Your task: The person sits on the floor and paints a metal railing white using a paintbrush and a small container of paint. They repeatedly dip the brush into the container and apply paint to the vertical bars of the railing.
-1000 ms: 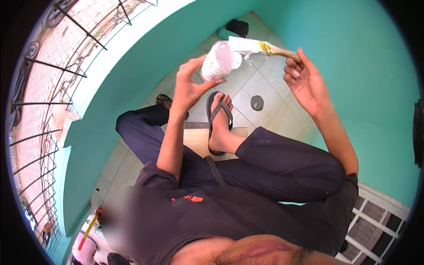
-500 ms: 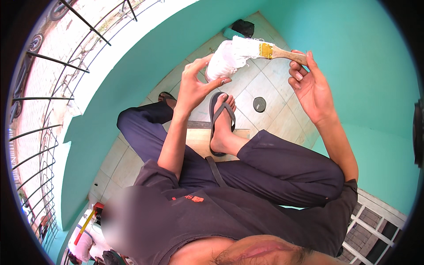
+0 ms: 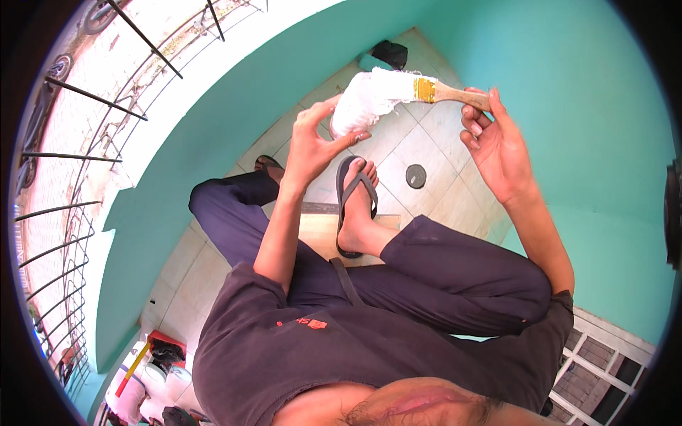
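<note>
My left hand (image 3: 312,145) cups a rounded white object (image 3: 359,106) between thumb and fingers. Its surface is wet-looking or cloth-like, with ragged, stringy edges; what it is made of I cannot tell. A flat paintbrush (image 3: 444,91) is pinched by the end of its wooden handle in my right hand (image 3: 501,145). The brush has a yellow ferrule, and its white bristles rest against the upper right side of the white object. White smears show on my left thumb.
Below lies a tiled floor (image 3: 447,160) with a black round lid (image 3: 415,176). A black bag-like thing (image 3: 389,55) sits in the far corner. Turquoise walls (image 3: 590,121) flank me, with a metal grille (image 3: 53,273) at left. White containers (image 3: 160,380) stand behind at lower left.
The white object, the brush and both hands sit slightly lower in the picture. The brush has shifted a little left; both grips are the same.
</note>
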Available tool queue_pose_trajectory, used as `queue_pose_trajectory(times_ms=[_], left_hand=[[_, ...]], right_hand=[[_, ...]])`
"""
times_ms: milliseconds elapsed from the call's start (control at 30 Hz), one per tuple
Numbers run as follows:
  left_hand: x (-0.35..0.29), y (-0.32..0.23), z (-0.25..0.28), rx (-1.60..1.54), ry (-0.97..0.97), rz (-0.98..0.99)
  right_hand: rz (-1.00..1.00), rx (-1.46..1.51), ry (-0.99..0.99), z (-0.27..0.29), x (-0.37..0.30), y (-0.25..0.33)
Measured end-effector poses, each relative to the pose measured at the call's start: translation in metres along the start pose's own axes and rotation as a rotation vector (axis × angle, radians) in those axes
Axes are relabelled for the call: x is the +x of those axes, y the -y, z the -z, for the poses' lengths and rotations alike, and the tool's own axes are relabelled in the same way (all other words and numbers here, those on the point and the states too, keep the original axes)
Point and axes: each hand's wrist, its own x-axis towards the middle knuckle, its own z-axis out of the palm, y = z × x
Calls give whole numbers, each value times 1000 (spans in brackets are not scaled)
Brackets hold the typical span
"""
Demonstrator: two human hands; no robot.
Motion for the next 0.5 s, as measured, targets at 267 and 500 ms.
queue_pose_trajectory(times_ms=[267,500], left_hand=[[4,-9,6,-17,-90,-109],[4,-30,40,31,-121,-60]], right_hand=[[-36,130,-24,-8,6,13],[-22,252,24,-18,33,26]])
